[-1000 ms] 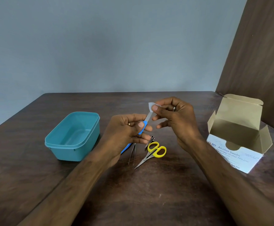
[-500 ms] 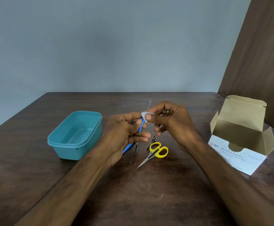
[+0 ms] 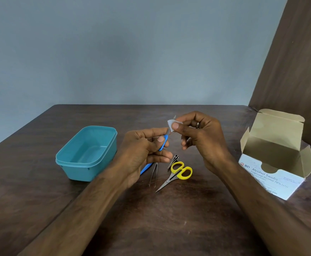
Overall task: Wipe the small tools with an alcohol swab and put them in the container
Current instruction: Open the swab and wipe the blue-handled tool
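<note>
Head view: we are wiping tool 1, with nothing in the container yet.

The blue tool (image 3: pixel 163 143) sits in our left hand (image 3: pixel 143 150), whose fingers curl round its handle, metal end pointing up and away over the table (image 3: pixel 169 218). Our right hand (image 3: pixel 201 137) pinches the swab (image 3: pixel 170 124) between thumb and forefinger, clamped on that metal end. Below the hands, the tweezers (image 3: pixel 153 174), the scissors (image 3: pixel 177 174) and a dark metal piece (image 3: pixel 173 160) lie close together on the wood, and we judge all 3 unwiped. A second bit of blue (image 3: pixel 146 168) shows under our left hand; we cannot tell what it belongs to. The container (image 3: pixel 88 154) stands to the left, holding nothing we can see. The swab box (image 3: pixel 273 163) stands open at right. So we judge the task barely begun: 1 wipe in hand, every placing left.
</note>
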The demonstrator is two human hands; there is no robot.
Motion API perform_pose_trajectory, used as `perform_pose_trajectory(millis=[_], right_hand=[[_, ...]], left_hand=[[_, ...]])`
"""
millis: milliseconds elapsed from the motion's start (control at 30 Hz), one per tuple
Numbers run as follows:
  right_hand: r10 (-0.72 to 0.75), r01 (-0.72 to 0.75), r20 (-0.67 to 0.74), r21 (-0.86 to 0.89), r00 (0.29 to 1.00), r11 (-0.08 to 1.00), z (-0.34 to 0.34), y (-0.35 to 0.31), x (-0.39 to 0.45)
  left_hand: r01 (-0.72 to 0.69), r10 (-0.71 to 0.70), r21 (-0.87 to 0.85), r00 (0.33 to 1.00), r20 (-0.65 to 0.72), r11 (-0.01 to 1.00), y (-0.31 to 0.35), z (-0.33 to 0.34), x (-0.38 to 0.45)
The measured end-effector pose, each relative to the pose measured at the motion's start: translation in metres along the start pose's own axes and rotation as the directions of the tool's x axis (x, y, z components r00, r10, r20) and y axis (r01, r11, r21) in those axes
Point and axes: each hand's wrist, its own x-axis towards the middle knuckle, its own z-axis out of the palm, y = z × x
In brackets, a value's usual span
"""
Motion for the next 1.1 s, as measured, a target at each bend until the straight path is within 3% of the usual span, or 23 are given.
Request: perform_pose_trajectory(millis=[233, 567, 800, 933, 1100], right_hand=[[0.025, -0.018, -0.076, 0.087, 0.997, 0.996, -0.0045, 0.0014, 0.0024], [0.042, -0.043, 0.036, 0.03, 0.998, 0.999, 0.0002, 0.0007, -0.0005], [0.026, -0.027, -0.037, -0.028, 0.999, 0.999, -0.0002, 0.0006, 0.0], [0.036, -0.028, 0.039, -0.197, 0.999, 0.98, 0.0009, 0.0034, -0.0004], [0.051, -0.019, 0.144, -0.212, 0.988, 0.977, 0.0041, 0.0013, -0.0035]], left_hand=[[0.021, -0.025, 0.079, 0.998, 0.05, 0.997, 0.0032, -0.0012, -0.0013], [-0.019, 0.017, 0.116, 1.0, 0.02, 0.993, 0.0029, 0.0002, -0.001], [-0.063, 0.076, 0.114, 0.991, -0.113, 0.991, 0.0026, -0.0002, 0.0016], [-0.121, 0.147, 0.155, 0.974, -0.171, 0.98, 0.0035, 0.0001, 0.0022], [-0.208, 0.249, 0.232, 0.954, -0.168, 0.95, 0.003, -0.0015, 0.0012]])
